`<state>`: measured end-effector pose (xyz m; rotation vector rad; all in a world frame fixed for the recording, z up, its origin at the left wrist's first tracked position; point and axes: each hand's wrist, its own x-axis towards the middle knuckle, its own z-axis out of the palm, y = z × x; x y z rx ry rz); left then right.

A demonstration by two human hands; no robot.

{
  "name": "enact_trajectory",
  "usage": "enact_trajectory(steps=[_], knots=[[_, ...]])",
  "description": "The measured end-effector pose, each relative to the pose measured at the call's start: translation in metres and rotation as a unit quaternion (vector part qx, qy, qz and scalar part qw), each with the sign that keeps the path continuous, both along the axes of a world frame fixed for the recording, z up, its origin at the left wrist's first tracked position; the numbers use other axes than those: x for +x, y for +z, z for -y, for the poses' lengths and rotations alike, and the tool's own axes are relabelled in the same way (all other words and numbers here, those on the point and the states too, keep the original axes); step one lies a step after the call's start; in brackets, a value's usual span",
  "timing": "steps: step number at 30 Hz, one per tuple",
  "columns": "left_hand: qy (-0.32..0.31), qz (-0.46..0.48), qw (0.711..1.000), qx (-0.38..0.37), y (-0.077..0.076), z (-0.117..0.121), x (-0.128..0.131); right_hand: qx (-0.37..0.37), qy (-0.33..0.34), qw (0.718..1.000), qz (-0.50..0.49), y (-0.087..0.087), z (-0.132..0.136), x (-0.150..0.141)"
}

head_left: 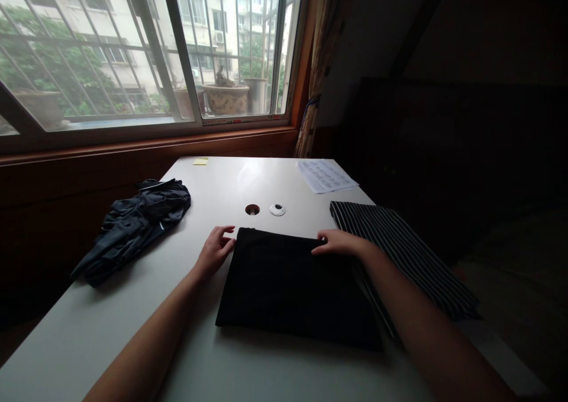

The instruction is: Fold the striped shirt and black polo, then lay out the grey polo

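A folded black garment (293, 289) lies flat on the white table (213, 354) in front of me; its exact kind does not show. My left hand (215, 250) is beside its far left corner, fingers loosely curved and apart, the tips at or nearly at the edge. At the far right edge, my right hand (339, 242) pinches the cloth between thumb and fingers. Under my right forearm, a dark striped folded cloth (399, 248) extends along the table's right side.
A crumpled dark garment (142, 218) lies at the left edge. Farther back are a round cable hole (252, 209), its white cover (277, 210), printed papers (326, 176) and a yellow sticky note (200, 161). A barred window (146, 52) stands behind the table, with a curtain (317, 64) beside it.
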<state>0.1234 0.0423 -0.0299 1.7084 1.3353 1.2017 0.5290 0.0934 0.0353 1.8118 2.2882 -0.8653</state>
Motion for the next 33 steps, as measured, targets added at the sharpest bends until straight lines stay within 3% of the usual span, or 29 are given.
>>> enact_trajectory(steps=[6, 12, 17, 20, 25, 27, 31, 33], knots=[[-0.024, -0.055, 0.998, -0.003, 0.003, 0.001, -0.002, -0.039, -0.028, 0.998, -0.029, 0.004, 0.008, 0.026], [-0.108, -0.053, 0.987, -0.102, 0.018, 0.010, 0.001, 0.003, -0.027, 0.995, -0.093, -0.007, 0.016, 0.027], [-0.241, 0.020, 0.944, -0.225, 0.041, 0.024, -0.004, 0.048, 0.001, 0.991, -0.124, -0.014, 0.012, 0.012], [-0.274, 0.054, 0.923, -0.265, 0.050, 0.031, -0.008, 0.027, 0.003, 0.991, -0.134, -0.015, 0.008, 0.002], [-0.269, 0.069, 0.919, -0.281, 0.050, 0.031, -0.011, -0.019, -0.005, 0.988, -0.155, -0.017, 0.007, 0.000], [-0.248, 0.052, 0.931, -0.261, 0.046, 0.027, -0.011, -0.035, -0.008, 0.987, -0.156, -0.017, 0.009, 0.002], [-0.110, 0.011, 0.978, -0.179, 0.031, 0.014, -0.008, -0.024, -0.016, 0.991, -0.127, -0.014, 0.021, 0.007], [-0.046, -0.006, 0.987, -0.154, 0.025, 0.009, -0.008, -0.022, -0.018, 0.992, -0.120, -0.013, 0.031, 0.009]])
